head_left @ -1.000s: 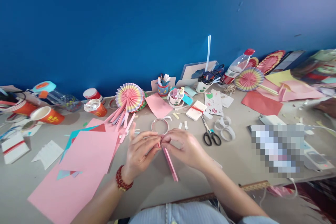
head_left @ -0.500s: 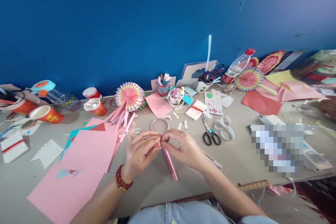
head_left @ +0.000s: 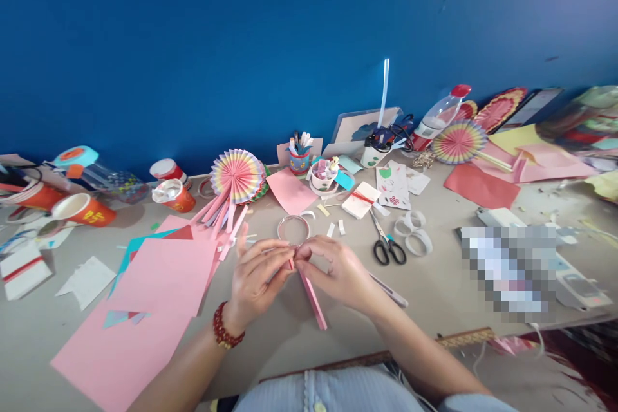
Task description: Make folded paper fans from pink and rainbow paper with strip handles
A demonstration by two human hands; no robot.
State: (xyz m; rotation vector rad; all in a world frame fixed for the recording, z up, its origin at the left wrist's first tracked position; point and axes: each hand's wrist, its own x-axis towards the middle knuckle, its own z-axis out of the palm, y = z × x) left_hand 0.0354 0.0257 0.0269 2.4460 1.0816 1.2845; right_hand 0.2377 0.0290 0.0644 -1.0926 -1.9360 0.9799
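Both hands meet over the table at the centre of the head view. My left hand (head_left: 263,273), with a red bead bracelet at its wrist, pinches the near end of a narrow folded pink paper strip (head_left: 313,301). My right hand (head_left: 331,270) pinches the same strip beside it, fingertips almost touching the left ones. The rest of the strip slants down toward the table's front edge. Just beyond the fingertips lies a roll of clear tape (head_left: 293,228). Black-handled scissors (head_left: 389,250) rest to the right.
Pink sheets (head_left: 161,273) lie at the left. Behind stand a pleated paper fan (head_left: 236,175), orange paper cups (head_left: 89,210), a pen cup (head_left: 299,161) and a bottle (head_left: 437,117). A cutter (head_left: 390,290) lies by my right wrist; white tape rolls (head_left: 418,242) sit beyond it.
Both hands keep nearly the same pinch on the pink strip. The view has shifted slightly. At the far right, a blurred hand seen earlier over the table is gone.
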